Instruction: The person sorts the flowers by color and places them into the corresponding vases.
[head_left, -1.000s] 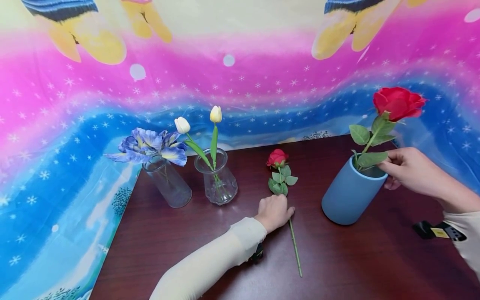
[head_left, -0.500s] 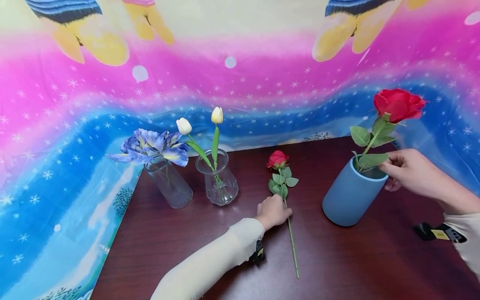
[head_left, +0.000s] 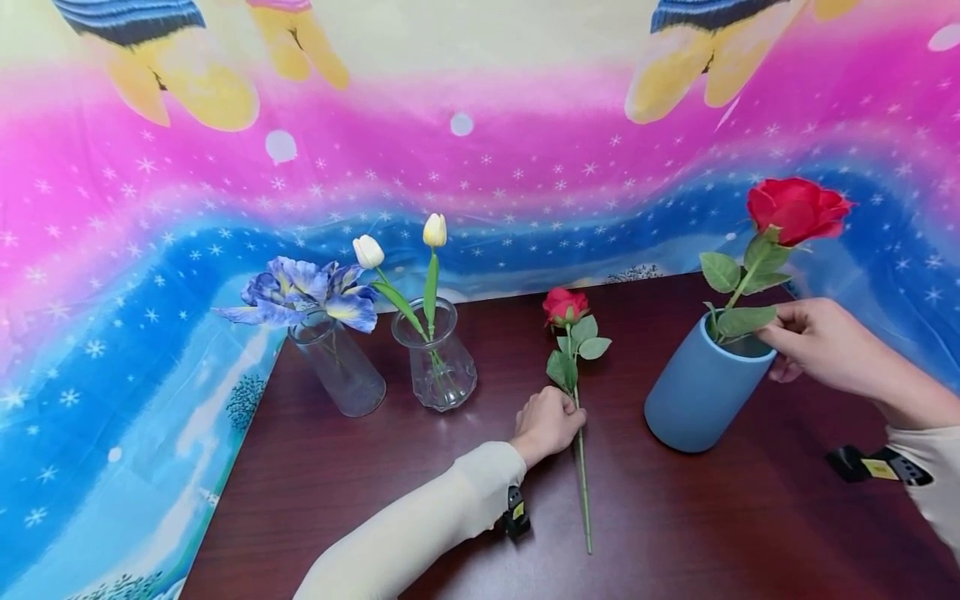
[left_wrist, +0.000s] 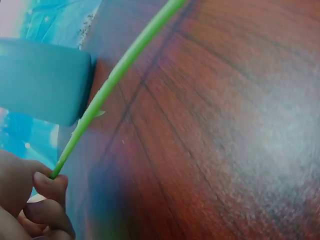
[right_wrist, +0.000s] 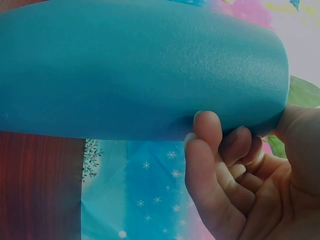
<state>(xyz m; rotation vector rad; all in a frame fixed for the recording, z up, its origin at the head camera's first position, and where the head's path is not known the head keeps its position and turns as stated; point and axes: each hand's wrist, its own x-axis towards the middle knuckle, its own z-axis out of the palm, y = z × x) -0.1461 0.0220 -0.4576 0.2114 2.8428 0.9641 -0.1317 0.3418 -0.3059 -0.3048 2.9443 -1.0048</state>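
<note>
My left hand (head_left: 547, 423) pinches the stem of a red rose (head_left: 566, 307) between thumb and fingers, below its green leaves. Seen from the left wrist, the green stem (left_wrist: 120, 70) is held above the table, with its shadow beneath. At the right, my right hand (head_left: 832, 346) grips the rim of a matte blue vase (head_left: 693, 396). The thumb is at the rim, and in the right wrist view fingers (right_wrist: 207, 132) touch the outer wall. A larger red rose (head_left: 797, 210) stands in this vase; its lower stem is hidden inside.
To the left, a clear cylindrical vase (head_left: 348, 383) holds blue-violet irises (head_left: 300, 293). Beside it, a faceted glass vase (head_left: 446, 371) holds two white tulips (head_left: 435, 231). A patterned cloth (head_left: 480, 150) hangs behind the dark wooden table (head_left: 465, 517).
The left hand's fingers have closed round the stem, and the rose has risen off the table, its head shifting slightly right. The right hand and blue vase look still over the last half second.
</note>
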